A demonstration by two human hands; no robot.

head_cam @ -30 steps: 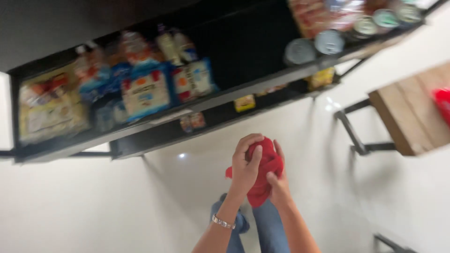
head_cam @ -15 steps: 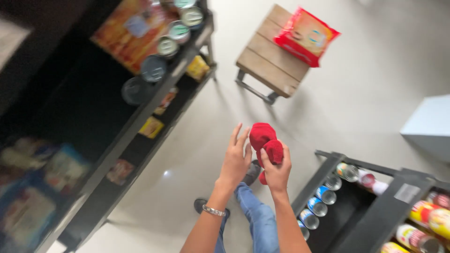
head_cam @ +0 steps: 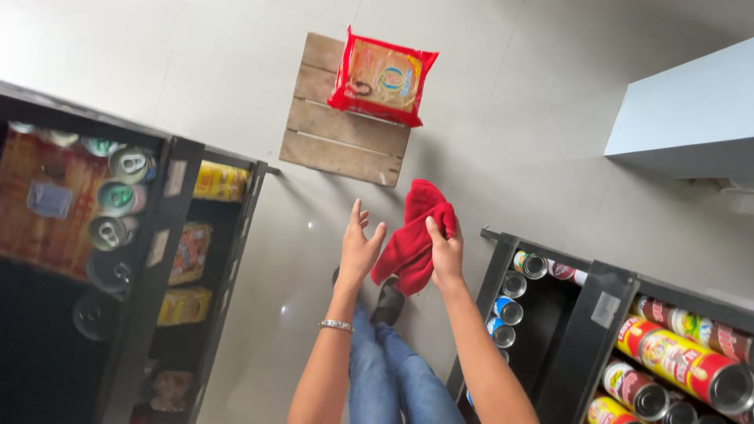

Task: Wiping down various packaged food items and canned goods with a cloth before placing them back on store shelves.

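pale glossy floor tiles [head_cam: 157,63] spread out under me, with dark shelves of cans [head_cam: 118,196] on my left and another rack of cans [head_cam: 675,361] on my right. my right hand [head_cam: 446,251] is closed around a red cloth [head_cam: 412,239], fingers pinching its bunched folds so it hangs in front of me over my jeans [head_cam: 393,369] rather than dropping. my left hand [head_cam: 360,250] is open, fingers spread and empty, just beside the cloth but not touching it. ahead, a small wooden stool [head_cam: 342,133] stands on the floor with a red packet [head_cam: 383,77] lying flat across its far end, partly overhanging. my shoes are mostly hidden behind the cloth and hands, the left shelf's lower goods are dim and hard to make out, and a grey box [head_cam: 691,110] is cut off at the right edge.
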